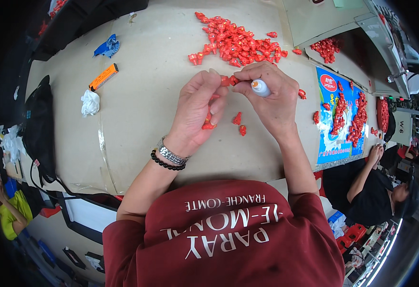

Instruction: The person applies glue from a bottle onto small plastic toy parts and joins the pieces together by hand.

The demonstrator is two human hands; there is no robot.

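Observation:
My left hand (200,103) is closed, with a small red plastic part (225,81) pinched between thumb and forefinger. More red parts (208,123) lie under its curled fingers against the palm. Just to the right, the fingertips of my right hand (272,93) pinch a red piece (233,80) that meets the left hand's part; I cannot tell whether they are joined. A white, pen-like tube with an orange end (260,88) is also tucked in my right hand. Two loose red parts (239,123) lie on the table between my wrists.
Beyond my hands spreads a large pile of red parts (238,43). At left lie an orange box (103,77), crumpled white tissue (90,103) and a blue scrap (107,46). A blue printed sheet (329,138) with red parts lies at right, near another person (369,191).

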